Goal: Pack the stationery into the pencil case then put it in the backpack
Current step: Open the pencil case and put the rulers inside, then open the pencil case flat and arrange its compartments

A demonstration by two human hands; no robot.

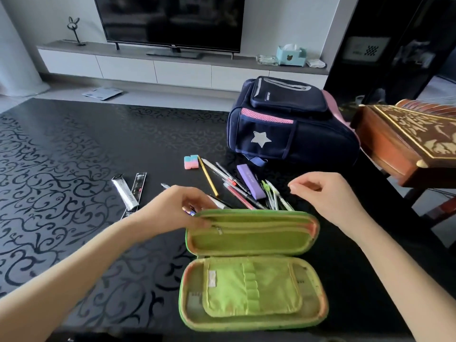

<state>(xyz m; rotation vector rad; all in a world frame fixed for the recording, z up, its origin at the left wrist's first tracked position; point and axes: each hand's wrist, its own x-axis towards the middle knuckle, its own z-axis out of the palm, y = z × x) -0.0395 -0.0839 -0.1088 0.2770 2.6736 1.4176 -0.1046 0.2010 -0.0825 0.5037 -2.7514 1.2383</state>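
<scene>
A green pencil case (251, 267) lies wide open on the black table, both halves holding no stationery. My left hand (180, 208) rests on the far left rim of its upper half, fingers curled over the edge. My right hand (325, 193) hovers above the case's far right corner, fingers loosely bent, holding nothing. Behind the case lies a heap of pens and pencils (237, 188), with a yellow pencil (208, 177), a purple box (250, 181) and a pink-and-blue eraser (191, 161). The navy backpack (288, 124) with a silver star stands behind them, zipped.
Two flat silver and black rulers or sachets (129, 192) lie left of the pens. A carved wooden instrument (404, 141) juts over the table's right side. The black patterned table (61, 181) stretches far to the left. A TV cabinet (172, 65) runs along the back wall.
</scene>
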